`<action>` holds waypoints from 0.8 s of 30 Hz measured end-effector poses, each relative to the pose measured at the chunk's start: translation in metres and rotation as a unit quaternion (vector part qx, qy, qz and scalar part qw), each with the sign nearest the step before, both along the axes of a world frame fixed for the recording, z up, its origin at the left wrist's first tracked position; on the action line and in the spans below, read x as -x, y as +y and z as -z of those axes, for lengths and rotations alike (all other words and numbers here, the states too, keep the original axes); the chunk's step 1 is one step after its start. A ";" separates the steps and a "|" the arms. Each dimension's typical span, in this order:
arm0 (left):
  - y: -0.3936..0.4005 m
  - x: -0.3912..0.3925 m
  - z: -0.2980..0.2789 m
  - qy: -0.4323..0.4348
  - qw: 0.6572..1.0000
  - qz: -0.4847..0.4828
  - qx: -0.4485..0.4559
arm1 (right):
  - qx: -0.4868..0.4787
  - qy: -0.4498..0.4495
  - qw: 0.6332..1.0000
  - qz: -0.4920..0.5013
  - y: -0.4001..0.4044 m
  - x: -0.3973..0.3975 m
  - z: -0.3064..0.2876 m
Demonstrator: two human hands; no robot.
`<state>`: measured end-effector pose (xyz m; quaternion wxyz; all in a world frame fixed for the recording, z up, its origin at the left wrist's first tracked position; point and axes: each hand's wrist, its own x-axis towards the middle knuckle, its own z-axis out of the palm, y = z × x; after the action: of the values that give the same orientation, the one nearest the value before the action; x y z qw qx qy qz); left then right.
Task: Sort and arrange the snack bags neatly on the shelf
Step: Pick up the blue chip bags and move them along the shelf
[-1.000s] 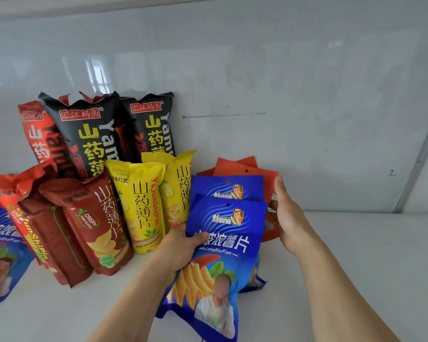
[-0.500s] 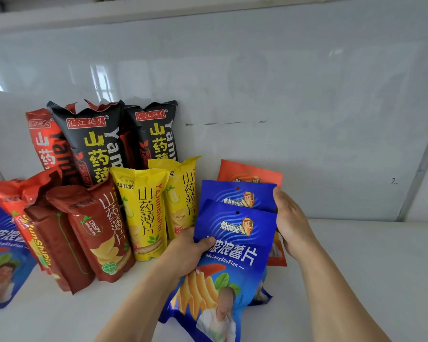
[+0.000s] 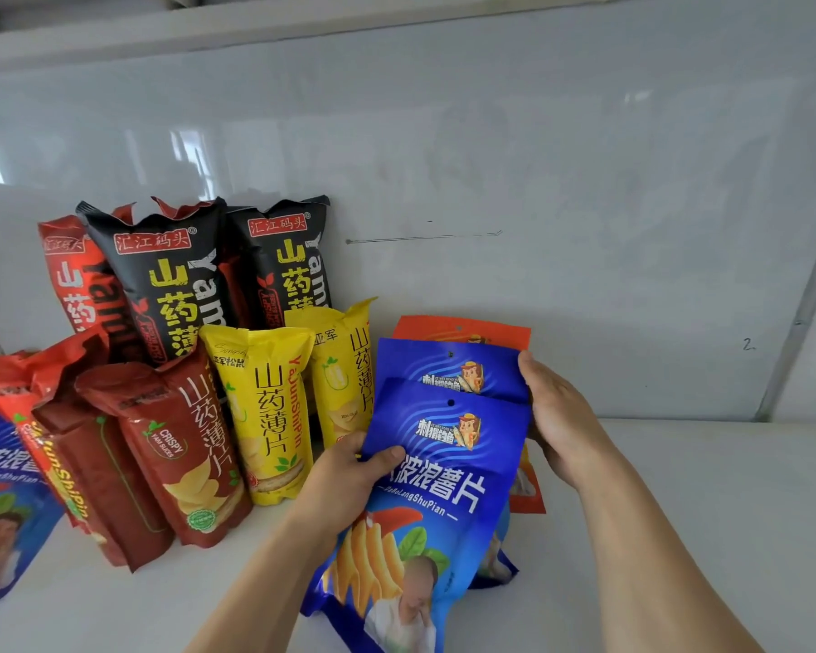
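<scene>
A: On the white shelf (image 3: 703,487), centre front, two blue snack bags overlap. Left hand (image 3: 345,483) grips the front blue bag (image 3: 444,487) at its left edge, thumb curled over the front face, fingers behind it.

B: Right hand?

A: Right hand (image 3: 561,426) is on the right edge of the rear blue bag (image 3: 448,365). Thumb lies along the bag's edge; the fingers go behind the bags, so how tightly it holds I cannot tell. An orange bag (image 3: 462,328) stands behind both blue ones, mostly covered, only its top strip and a lower right corner showing.

B: Rest of the shelf?

A: Left of the hands, two yellow bags (image 3: 265,407) upright, side by side, touching. Left of those, dark red bags (image 3: 175,454) leaning right. Behind them, against the back wall (image 3: 538,157), two black bags (image 3: 170,280) upright, a red bag (image 3: 67,275) at their left partly hidden.

B: Anything cut off?

A: Another blue bag (image 3: 1,511) at far left, cropped by the frame edge. Orange-red bags (image 3: 6,384) behind it, count unclear. Front blue bag's bottom runs out of the frame. Bags all look sealed, contents not visible apart from the printed pictures.
</scene>
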<state>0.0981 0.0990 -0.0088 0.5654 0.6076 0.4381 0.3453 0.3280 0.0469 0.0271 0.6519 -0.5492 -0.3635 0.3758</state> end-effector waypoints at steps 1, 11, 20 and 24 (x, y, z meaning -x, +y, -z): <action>0.000 0.000 0.000 -0.002 1.000 -0.008 -0.003 | 0.009 0.001 1.000 0.005 0.000 0.001 0.001; 0.000 0.006 0.007 0.023 0.999 -0.039 0.000 | 0.097 0.000 0.993 0.067 0.010 0.009 0.017; -0.004 0.002 0.006 0.015 0.999 -0.043 0.012 | 0.155 0.093 0.980 0.084 0.028 -0.012 0.043; -0.010 0.001 0.002 0.016 0.999 -0.021 0.021 | 0.135 0.151 0.979 0.000 0.016 -0.002 0.029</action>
<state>0.0971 0.0887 -0.0106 0.5634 0.5921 0.4668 0.3377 0.3302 0.0631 -0.0024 0.6194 -0.5686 -0.2068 0.5002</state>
